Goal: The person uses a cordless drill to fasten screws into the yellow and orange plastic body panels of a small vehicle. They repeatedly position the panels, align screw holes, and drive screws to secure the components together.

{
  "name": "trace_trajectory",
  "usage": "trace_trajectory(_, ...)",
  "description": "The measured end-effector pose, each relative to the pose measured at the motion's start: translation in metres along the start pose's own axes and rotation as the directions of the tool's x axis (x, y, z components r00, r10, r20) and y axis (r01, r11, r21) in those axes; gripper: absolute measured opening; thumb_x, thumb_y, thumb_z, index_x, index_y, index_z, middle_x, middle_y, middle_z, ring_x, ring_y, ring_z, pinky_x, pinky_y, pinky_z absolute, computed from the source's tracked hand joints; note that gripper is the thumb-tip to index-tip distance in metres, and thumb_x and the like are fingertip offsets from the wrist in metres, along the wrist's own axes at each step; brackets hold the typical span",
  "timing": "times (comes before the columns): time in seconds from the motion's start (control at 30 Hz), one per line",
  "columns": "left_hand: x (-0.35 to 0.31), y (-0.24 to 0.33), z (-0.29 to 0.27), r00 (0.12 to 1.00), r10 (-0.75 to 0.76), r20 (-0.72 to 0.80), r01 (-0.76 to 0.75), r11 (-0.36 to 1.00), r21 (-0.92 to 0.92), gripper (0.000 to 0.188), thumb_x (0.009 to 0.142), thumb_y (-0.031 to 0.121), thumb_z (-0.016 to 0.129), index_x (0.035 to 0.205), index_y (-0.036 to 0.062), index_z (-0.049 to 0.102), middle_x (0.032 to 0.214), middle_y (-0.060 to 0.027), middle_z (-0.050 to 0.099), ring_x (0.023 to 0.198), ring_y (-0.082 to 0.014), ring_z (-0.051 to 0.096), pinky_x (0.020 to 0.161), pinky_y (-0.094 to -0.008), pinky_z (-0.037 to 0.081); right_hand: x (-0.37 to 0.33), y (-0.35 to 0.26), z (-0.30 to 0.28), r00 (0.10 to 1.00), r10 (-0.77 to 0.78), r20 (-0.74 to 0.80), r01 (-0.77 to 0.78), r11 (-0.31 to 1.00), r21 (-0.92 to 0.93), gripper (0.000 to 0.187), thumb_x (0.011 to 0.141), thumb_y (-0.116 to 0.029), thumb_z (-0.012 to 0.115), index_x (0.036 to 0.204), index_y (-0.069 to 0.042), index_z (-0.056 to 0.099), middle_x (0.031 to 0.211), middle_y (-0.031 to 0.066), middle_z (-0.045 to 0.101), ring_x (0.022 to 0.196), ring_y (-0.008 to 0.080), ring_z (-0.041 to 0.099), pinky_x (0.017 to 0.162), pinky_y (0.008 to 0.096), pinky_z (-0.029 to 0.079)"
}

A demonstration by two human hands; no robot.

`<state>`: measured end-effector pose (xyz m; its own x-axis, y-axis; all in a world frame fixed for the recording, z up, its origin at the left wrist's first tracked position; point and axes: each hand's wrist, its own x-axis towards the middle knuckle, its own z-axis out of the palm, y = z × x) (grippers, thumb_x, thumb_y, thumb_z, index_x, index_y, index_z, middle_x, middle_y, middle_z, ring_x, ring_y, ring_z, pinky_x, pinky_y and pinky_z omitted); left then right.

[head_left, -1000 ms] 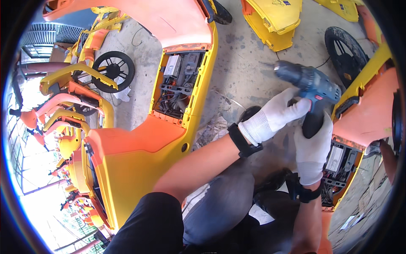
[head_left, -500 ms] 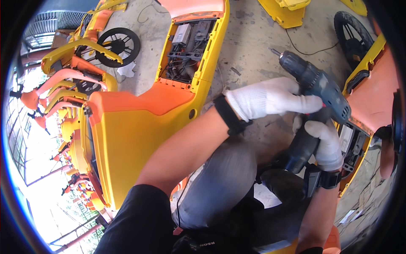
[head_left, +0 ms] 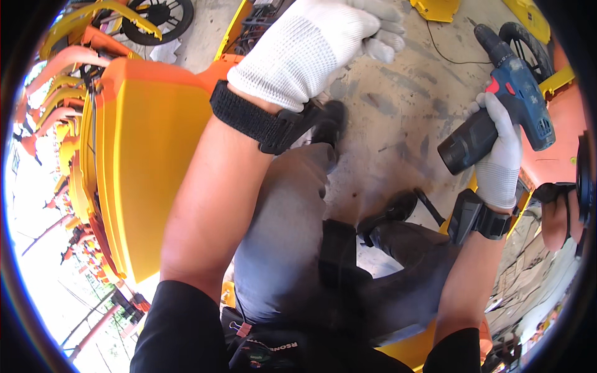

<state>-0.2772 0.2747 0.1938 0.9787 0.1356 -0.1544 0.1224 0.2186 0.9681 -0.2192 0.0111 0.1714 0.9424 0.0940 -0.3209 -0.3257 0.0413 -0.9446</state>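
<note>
Left hand (head_left: pixel 317 46): upper centre of the frame, in a white knit glove, fingers curled loosely inward, nothing visibly held. A black strap encircles the left wrist. The bare left forearm runs down to a black sleeve at the lower left.

Right hand (head_left: pixel 500 155): right of the frame, white-gloved, grip closed around a handle. A black strap with a module sits on the right wrist. The right forearm descends toward the lower right.
</note>
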Motion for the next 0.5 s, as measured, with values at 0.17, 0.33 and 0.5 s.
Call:
trace_trajectory(0.17,-0.026,0.030,0.021,0.983,-0.157,0.093,0.174,0.959,-0.222,0.022,0.099,0.007,0.046,0.109,-0.0070,0.060,0.086,-0.0099,0.066,0.072,-0.0163,0.063,0.063,-0.0269,0.054,-0.001,0.002,0.010,0.992,-0.090,0.082,0.099,0.989,-0.108,0.023,0.087,-0.023,0.072,0.098,-0.004,0.067,0.085,0.0037,0.065,0.073,0.0142,0.063,0.067,0.0272,0.050)
trace_trajectory(0.33,-0.059,0.008,0.064,0.987,-0.148,-0.064,0.142,0.987,-0.079,0.027,0.098,0.014,0.049,0.090,-0.0036,0.067,0.072,-0.0086,0.068,0.056,-0.0154,0.062,0.056,-0.0301,0.052,-0.002,0.011,0.024,0.989,-0.015,0.149,0.021,0.999,-0.039,0.014,0.092,-0.018,0.068,0.098,-0.005,0.066,0.078,0.0023,0.063,0.063,0.0134,0.059,0.057,0.0255,0.047)
trace_trajectory(0.5,-0.057,-0.031,0.073,0.970,-0.203,-0.136,0.194,0.978,-0.081,0.035,0.098,0.021,0.050,0.078,-0.0029,0.066,0.066,-0.0057,0.062,0.056,-0.0129,0.058,0.056,-0.0297,0.048,-0.014,0.008,0.030,0.990,-0.093,0.107,0.110,0.981,-0.158,0.018,0.089,-0.017,0.069,0.099,-0.003,0.068,0.087,0.0053,0.066,0.075,0.0150,0.064,0.070,0.0279,0.051)
